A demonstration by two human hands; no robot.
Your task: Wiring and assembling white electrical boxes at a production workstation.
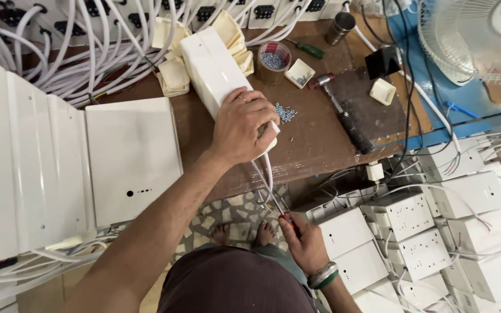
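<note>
My left hand (242, 124) is clamped over the near end of a long white plastic box (213, 69) that lies on the brown workbench (308, 139). White and coloured wires (267, 182) hang from the box's near end down past the bench edge. Below the bench my right hand (302, 240) is closed around a small red-handled tool and touches the lower ends of those wires. A small heap of screws (286, 113) lies just right of my left hand.
A hammer (343, 113), a tape roll filled with screws (273, 61), a green screwdriver (307, 49) and a metal cup (341, 27) lie on the bench. White flat panels (131, 156) stand at left. Many wired white boxes (413, 226) are stacked at right; a fan (476, 37) stands top right.
</note>
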